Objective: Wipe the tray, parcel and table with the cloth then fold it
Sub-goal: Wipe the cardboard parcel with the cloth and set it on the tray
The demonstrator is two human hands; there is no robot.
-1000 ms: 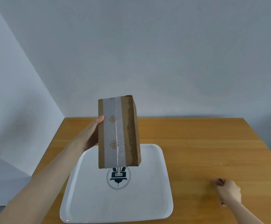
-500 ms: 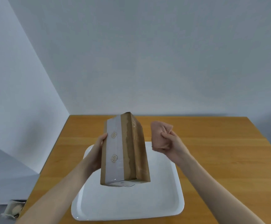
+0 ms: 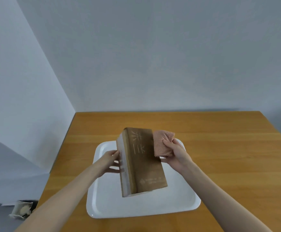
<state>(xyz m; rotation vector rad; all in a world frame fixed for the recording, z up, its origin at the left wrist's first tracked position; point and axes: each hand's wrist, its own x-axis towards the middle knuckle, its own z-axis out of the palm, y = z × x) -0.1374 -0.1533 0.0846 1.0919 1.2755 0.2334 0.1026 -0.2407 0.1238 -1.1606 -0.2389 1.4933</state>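
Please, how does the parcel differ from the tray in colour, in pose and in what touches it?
The parcel is brown cardboard with pale tape; the tray is white. The parcel is tilted and held up; the tray lies flat on the table. The left hand holds the parcel and the right hand holds a pink cloth against it; neither hand grips the tray. Both are rectangular.

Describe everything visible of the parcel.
The parcel is a brown cardboard box with pale printed characters on its broad face and whitish tape along its left side. It tilts over the white tray. The left hand holds its taped side; the pink cloth, gripped by the right hand, touches its upper right edge.
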